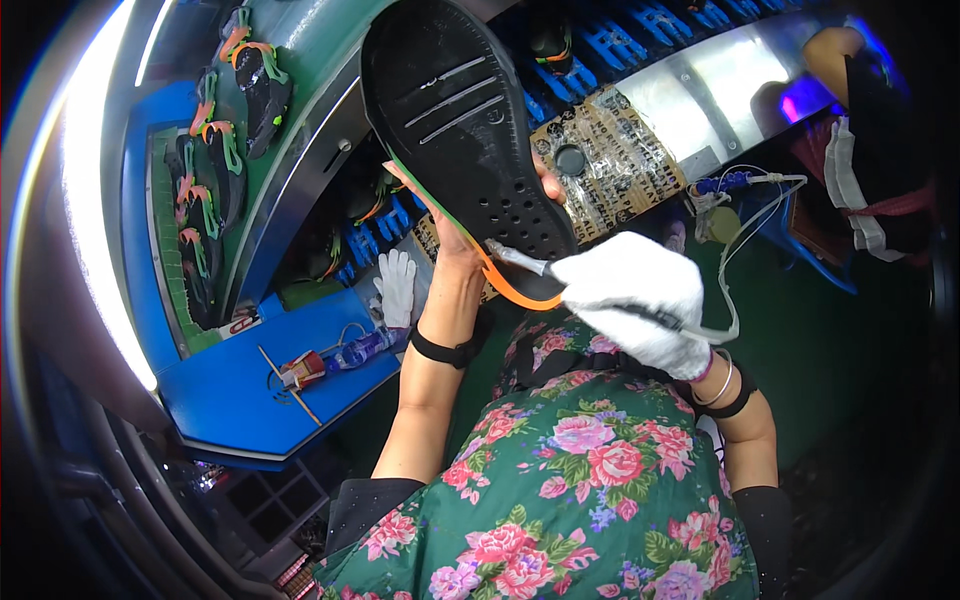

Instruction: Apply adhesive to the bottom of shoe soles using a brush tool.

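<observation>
A black shoe sole (pixel 450 110) with an orange and green edge stands tilted up in front of me. Grooves cross its wide end, and small holes dot its narrower end. My bare left hand (pixel 450 228) grips it from behind, with fingertips showing past its right edge. In a white knit glove, my right hand (pixel 635 300) is closed on a brush (pixel 518 258). The brush's bristles touch the sole near the orange-edged end. A pale thin hose (pixel 735 290) runs from beside the gloved hand up to the right.
On the blue table (pixel 225 395) at left lie a white glove (pixel 397 285), a plastic bottle (pixel 362 348) and a red container (pixel 303 370). Black shoe uppers (pixel 215 165) sit on a green belt beyond. Behind the sole is a taped cardboard surface (pixel 620 160). Another person's arm (pixel 832 65) shows upper right.
</observation>
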A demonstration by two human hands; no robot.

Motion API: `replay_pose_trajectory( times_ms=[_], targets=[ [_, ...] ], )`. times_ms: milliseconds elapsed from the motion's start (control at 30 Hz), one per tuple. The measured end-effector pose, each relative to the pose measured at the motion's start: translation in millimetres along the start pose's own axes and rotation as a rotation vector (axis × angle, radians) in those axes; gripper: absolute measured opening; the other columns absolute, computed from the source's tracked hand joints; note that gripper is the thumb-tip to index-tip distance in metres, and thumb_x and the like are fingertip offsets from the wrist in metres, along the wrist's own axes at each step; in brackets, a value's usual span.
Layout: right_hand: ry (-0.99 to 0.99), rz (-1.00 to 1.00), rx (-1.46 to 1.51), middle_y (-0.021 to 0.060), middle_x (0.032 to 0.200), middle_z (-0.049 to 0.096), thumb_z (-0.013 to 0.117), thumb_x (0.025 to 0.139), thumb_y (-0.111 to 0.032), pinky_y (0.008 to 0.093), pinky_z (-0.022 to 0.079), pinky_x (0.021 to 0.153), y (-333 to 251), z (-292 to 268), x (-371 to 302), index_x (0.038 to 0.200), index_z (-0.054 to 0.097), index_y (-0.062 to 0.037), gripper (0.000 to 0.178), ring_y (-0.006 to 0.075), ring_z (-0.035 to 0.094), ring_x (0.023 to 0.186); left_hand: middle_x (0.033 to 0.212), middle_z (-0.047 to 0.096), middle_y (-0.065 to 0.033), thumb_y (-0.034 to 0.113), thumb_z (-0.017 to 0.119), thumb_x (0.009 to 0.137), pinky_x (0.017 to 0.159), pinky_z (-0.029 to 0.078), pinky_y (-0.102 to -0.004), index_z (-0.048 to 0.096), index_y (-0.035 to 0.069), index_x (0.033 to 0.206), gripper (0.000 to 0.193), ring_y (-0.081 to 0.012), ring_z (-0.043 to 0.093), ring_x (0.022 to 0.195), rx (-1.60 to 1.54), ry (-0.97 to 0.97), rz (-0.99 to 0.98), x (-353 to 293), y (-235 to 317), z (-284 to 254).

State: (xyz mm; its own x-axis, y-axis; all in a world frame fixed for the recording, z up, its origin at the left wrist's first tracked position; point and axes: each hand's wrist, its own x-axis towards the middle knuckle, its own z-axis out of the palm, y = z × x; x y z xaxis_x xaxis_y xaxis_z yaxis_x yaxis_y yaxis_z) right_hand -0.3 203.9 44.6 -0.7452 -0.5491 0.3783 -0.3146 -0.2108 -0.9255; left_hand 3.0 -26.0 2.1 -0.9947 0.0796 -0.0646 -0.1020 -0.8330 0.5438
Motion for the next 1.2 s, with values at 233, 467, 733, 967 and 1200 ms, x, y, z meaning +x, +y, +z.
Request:
replay_pose_trajectory(
  times_ms=[233,467,733,967,1200],
  targets=[
    [0.009,-0.020,-0.055,0.0142,0.100,0.079,0.083,0.077,0.000,0.0357,0.060,0.077,1,0,1,0.091,0.078,-0.0028,0.015,0.0267,0.076,0.088,0.095,0.069,-0.0219,0.080,0.055,0.090,0.088,0.056,-0.0473,0.060,-0.004,0.117,0.089,-0.0369,0.068,0.095,0.035,-0.055,0.039,4,3,2],
    [-0.028,-0.030,-0.071,0.0128,0.102,0.079,0.083,0.078,-0.001,0.0366,0.059,0.077,2,-1,-1,0.102,0.080,-0.0034,0.024,0.0277,0.075,0.087,0.097,0.069,-0.0225,0.071,0.062,0.092,0.091,0.056,-0.0468,0.059,-0.006,0.117,0.082,-0.0369,0.069,0.097,0.031,-0.114,0.057,9,8,-3],
    [-0.060,-0.013,-0.077,0.0134,0.102,0.078,0.082,0.077,0.001,0.0368,0.060,0.079,-5,-3,2,0.102,0.080,-0.0032,0.025,0.0282,0.074,0.087,0.098,0.068,-0.0230,0.070,0.064,0.092,0.094,0.055,-0.0475,0.058,-0.007,0.117,0.082,-0.0357,0.068,0.098,0.036,-0.152,0.097,11,13,1],
    [-0.108,-0.088,-0.187,0.0083,0.107,0.079,0.081,0.079,-0.001,0.0353,0.059,0.080,-15,10,-2,0.110,0.080,-0.0088,0.032,0.0254,0.075,0.093,0.110,0.066,-0.0244,0.091,0.050,0.082,0.088,0.058,-0.0502,0.057,-0.007,0.121,0.105,-0.0368,0.067,0.104,-0.081,-0.153,0.103,9,9,-5],
    [0.020,-0.108,-0.218,0.0109,0.104,0.078,0.084,0.074,0.003,0.0365,0.060,0.078,-27,12,7,0.095,0.079,-0.0076,0.024,0.0270,0.074,0.091,0.112,0.064,-0.0218,0.092,0.045,0.083,0.092,0.059,-0.0513,0.057,-0.007,0.124,0.108,-0.0365,0.066,0.106,-0.114,-0.088,0.015,11,2,-6]
  ],
)
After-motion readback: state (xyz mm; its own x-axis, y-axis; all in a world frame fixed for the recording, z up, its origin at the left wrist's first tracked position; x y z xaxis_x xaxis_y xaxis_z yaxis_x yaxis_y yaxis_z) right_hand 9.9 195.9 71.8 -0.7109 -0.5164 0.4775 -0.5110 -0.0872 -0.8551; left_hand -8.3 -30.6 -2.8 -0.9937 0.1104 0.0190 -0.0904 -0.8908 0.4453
